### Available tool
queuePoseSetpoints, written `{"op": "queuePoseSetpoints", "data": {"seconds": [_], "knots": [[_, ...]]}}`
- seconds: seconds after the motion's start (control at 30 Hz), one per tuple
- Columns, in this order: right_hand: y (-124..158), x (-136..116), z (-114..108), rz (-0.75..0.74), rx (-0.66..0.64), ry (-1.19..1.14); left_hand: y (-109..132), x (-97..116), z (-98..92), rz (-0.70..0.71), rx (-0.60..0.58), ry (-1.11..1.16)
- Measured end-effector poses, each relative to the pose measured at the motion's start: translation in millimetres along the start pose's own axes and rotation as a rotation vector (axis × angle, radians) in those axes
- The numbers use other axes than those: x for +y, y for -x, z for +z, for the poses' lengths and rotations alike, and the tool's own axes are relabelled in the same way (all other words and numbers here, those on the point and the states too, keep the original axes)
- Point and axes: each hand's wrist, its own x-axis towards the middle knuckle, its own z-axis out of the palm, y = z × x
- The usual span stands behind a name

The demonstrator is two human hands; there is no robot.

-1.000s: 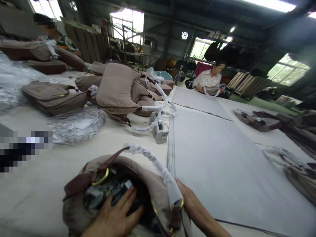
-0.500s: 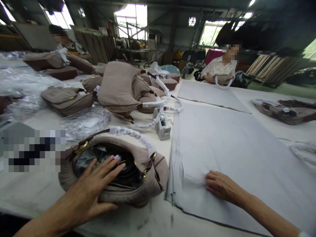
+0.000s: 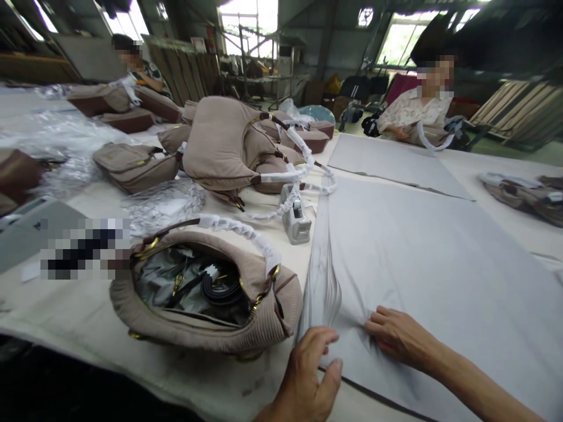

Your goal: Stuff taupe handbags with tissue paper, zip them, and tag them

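A taupe handbag (image 3: 206,319) lies open on the table in front of me, its handle wrapped in white paper and a coiled strap inside. To its right lies a stack of large grey sheets (image 3: 422,264). My left hand (image 3: 308,378) pinches the near left corner of the top sheet, which bulges up beside the bag. My right hand (image 3: 398,337) rests on the sheet with fingers curled, pressing down on it.
A grey tape dispenser (image 3: 295,218) stands behind the bag. Several more taupe handbags (image 3: 220,143) are piled at the back left beside crumpled plastic wrap (image 3: 162,205). Two other people work at the far side. More bags (image 3: 523,190) lie at the right edge.
My left hand left the open bag and moved right to the sheet's near corner. The sheet's left edge has lifted into a fold. My right hand stays on the sheet.
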Motion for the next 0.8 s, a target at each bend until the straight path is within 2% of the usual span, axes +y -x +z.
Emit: {"op": "queuePoseSetpoints", "data": {"seconds": [0.1,0.17,0.23,0.3,0.4,0.47,0.57,0.63,0.67,0.8], "knots": [[1.4,0.0,2.1,0.002,-0.007,0.007,-34.1,0.4,13.6,-0.213,0.016,0.103],[1.6,-0.8,2.0,0.016,-0.030,0.014,-51.2,-1.8,23.8,-0.332,-0.002,0.044],[2.3,-1.8,0.3,0.040,-0.045,0.002,-63.8,-6.4,36.1,-0.397,-0.062,-0.073],[3.4,-3.0,-3.4,0.107,-0.031,-0.068,-71.8,-10.9,48.0,-0.403,-0.125,-0.157],[4.6,-5.7,-11.2,0.232,0.013,-0.219,-74.2,-13.7,59.9,-0.364,-0.130,-0.205],[3.5,-7.8,-16.0,0.266,0.022,-0.255,-70.5,-13.4,62.5,-0.294,-0.120,-0.216],[0.7,-9.7,-19.8,0.267,0.009,-0.249,-64.1,-13.0,61.6,-0.222,0.010,-0.161],[1.5,-9.9,-19.4,0.269,0.001,-0.248,-64.7,-13.9,61.2,-0.306,0.121,-0.104],[3.5,-9.9,-18.2,0.271,0.001,-0.247,-66.8,-14.6,61.6,-0.365,0.131,-0.089],[12.7,-10.3,-8.3,0.240,0.054,-0.230,-78.9,-14.3,59.2,-0.516,0.073,-0.068]]}}
